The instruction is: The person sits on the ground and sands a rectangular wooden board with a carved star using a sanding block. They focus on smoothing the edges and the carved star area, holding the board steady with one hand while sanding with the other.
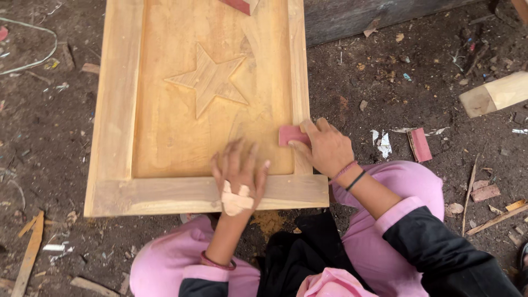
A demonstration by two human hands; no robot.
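Observation:
A framed wooden panel [118, 104] lies on the dirt floor in front of me, with a raised star [212, 80] carved in its recessed middle. My left hand [239, 173] rests flat on the panel's lower right part, fingers spread, with a pale bandage across its back. My right hand [325, 147] presses a small red piece of sandpaper [290, 135] against the inner edge of the panel's right rail. I sit behind the panel's near rail, in pink trousers and black sleeves.
Another red sandpaper piece [421, 144] lies on the ground to the right, near white scraps [383, 144]. A wooden block [495, 94] sits at far right. Wood strips [30, 253] and chips litter the dirt. A red-and-white object [242, 5] lies at the panel's top.

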